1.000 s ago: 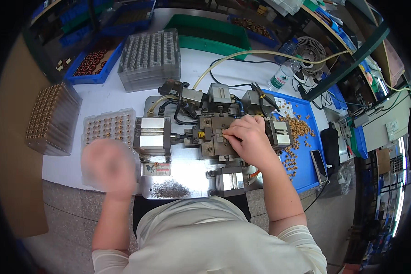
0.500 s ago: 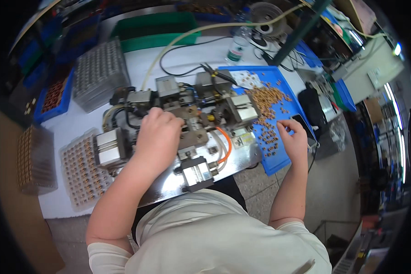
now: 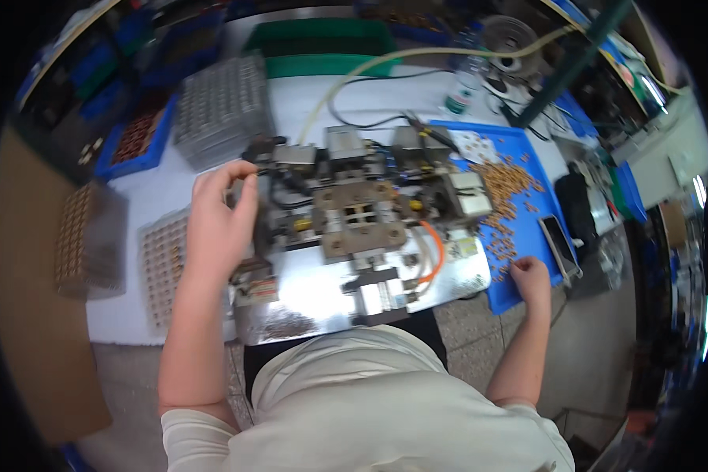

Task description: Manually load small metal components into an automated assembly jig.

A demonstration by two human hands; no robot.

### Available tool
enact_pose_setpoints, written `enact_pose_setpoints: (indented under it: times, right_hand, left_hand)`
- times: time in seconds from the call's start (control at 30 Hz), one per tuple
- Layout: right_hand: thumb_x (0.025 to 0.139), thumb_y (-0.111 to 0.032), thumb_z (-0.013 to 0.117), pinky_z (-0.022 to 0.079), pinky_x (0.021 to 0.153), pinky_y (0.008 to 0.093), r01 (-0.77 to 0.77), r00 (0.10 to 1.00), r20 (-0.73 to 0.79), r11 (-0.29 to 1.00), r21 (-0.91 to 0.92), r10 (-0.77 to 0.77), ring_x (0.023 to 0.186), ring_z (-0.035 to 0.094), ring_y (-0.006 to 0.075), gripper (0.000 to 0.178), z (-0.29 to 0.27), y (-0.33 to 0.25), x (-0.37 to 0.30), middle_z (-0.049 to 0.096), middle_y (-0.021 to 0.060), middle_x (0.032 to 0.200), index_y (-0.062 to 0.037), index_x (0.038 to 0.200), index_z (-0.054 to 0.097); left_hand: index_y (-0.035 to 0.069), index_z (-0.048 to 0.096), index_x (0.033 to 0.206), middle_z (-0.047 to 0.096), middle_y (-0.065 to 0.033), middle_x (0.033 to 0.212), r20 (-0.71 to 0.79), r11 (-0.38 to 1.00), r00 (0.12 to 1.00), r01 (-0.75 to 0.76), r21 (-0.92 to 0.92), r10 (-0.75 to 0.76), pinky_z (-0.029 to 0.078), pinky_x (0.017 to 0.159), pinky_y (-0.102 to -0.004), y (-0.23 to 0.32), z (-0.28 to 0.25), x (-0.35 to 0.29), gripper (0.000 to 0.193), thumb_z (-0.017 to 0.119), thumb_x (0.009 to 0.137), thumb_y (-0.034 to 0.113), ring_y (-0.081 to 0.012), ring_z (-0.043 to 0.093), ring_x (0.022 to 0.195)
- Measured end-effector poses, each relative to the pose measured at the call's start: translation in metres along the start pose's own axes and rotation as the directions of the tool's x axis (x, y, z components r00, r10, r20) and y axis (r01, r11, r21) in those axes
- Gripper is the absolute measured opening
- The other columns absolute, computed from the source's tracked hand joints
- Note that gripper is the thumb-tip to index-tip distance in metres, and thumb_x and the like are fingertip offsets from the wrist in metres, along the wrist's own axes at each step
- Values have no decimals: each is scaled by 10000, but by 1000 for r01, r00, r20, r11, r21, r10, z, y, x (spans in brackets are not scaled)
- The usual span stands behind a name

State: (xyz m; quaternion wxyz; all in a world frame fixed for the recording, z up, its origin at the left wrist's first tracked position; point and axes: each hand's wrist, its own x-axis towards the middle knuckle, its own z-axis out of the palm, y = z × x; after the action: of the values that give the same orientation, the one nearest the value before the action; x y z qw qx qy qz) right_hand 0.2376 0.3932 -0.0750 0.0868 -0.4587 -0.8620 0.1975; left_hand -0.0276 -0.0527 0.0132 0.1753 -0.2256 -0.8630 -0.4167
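Observation:
My left hand (image 3: 222,220) is raised at the left end of a metal fixture (image 3: 362,228), above the near side of a clear tray (image 3: 161,259) with rows of small parts. Its thumb and forefinger curl together at the tips; whatever is between them is too small to make out. At the fixture's centre the square opening is uncovered. On the right, my right hand (image 3: 532,280) is closed at the near edge of a blue tray (image 3: 515,295), beside scattered small brass-coloured parts (image 3: 511,185). Its fingertips point down, and what they hold is hidden.
A phone (image 3: 558,244) lies on the blue tray's right side. Stacked clear trays (image 3: 224,106) and a green bin (image 3: 322,39) stand at the back. Another tray stack (image 3: 90,236) is far left. A pale hose (image 3: 417,52) and a bottle (image 3: 462,93) are behind the fixture.
My left hand has moved left, away from the fixture's centre, uncovering it. My right hand has lowered to the near part of the blue tray. The whole view has shifted.

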Motion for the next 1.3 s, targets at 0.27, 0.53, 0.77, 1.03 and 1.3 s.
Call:
enact_pose_setpoints:
  times: [0.27,0.53,0.77,1.03,1.3]
  right_hand:
    - [823,-81,681,494,647,306,95,987,-126,995,-35,-99,654,576,195,168,-16,-18,10,656,89,761,19,956,704]
    - [912,-82,673,494,736,261,429,896,-233,874,229,-379,794,606,145,176,-34,-154,-32,713,70,936,7,1061,708]
    - [805,-8,739,504,801,333,864,486,-144,451,223,-862,833,634,239,166,20,-245,-65,699,63,958,-43,966,724]
    - [762,-29,747,458,849,361,919,377,-67,364,154,-924,856,620,247,122,44,-269,-63,726,31,889,-65,877,728]
    - [814,-75,732,398,912,372,896,383,17,376,236,-924,912,584,221,74,52,-270,-63,704,-2,926,-93,886,739]
  left_hand:
    - [2,701,1036,690,-84,967,65,731,731,682,-32,-679,470,793,-263,-161,-103,-44,189,624,903,112,-134,571,864]
    - [72,742,966,683,-36,904,46,783,792,590,194,-609,477,746,-316,-187,-98,-58,170,655,876,186,-195,548,790]
    - [153,764,918,715,-50,1026,-37,744,822,532,404,-568,472,914,-420,-175,-88,-55,180,665,833,277,-320,576,1007]
    - [108,691,1043,652,-51,1114,-266,874,913,382,300,-308,406,985,-380,-131,-81,-102,164,631,891,125,-271,538,1065]
    - [104,663,1050,597,-82,1140,-539,892,837,314,324,-99,362,990,-371,-117,-59,-172,213,605,875,-2,-267,495,1063]
